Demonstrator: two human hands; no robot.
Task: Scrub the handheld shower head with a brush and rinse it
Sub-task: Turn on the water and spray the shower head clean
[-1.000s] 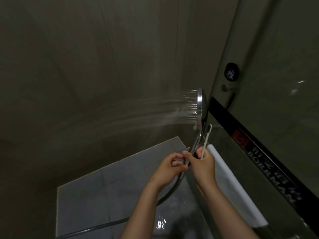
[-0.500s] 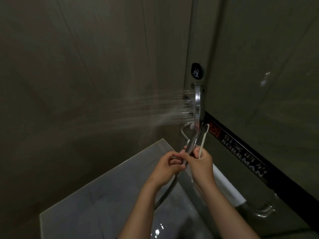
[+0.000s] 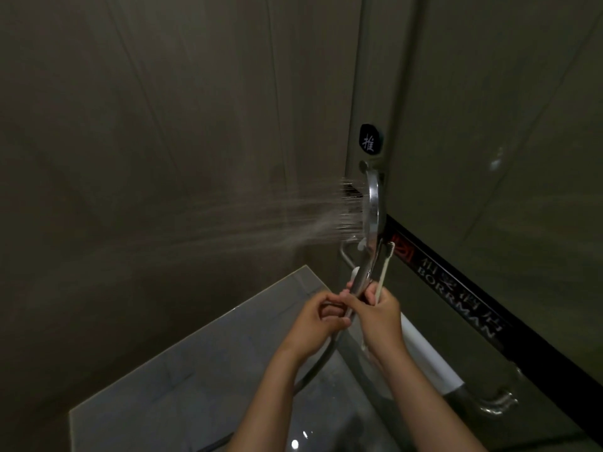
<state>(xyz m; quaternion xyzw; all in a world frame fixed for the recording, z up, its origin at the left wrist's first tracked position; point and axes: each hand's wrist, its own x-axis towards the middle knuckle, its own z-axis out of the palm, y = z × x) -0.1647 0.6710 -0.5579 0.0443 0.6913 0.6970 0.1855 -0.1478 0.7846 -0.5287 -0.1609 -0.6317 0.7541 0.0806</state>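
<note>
A chrome handheld shower head (image 3: 372,207) stands upright at centre right, seen edge-on, spraying water (image 3: 277,220) leftward at the wall. My left hand (image 3: 315,319) grips the lower end of its handle, where the metal hose (image 3: 318,363) curves down. My right hand (image 3: 378,316) holds the handle just above and also pinches a pale toothbrush-like brush (image 3: 385,267). The brush points upward alongside the handle, behind the head and out of the spray.
A glass door (image 3: 489,158) with a black branded strip (image 3: 456,305) and a round black sticker (image 3: 371,141) closes off the right. A chrome bar wrapped in white towel (image 3: 427,357) runs along it. Dark tiled walls (image 3: 130,158) stand left; the wet grey floor (image 3: 195,380) lies below.
The view has shifted, so the door and its sticker sit further left in frame. Both hands keep the same hold on the handle and the spray continues leftward.
</note>
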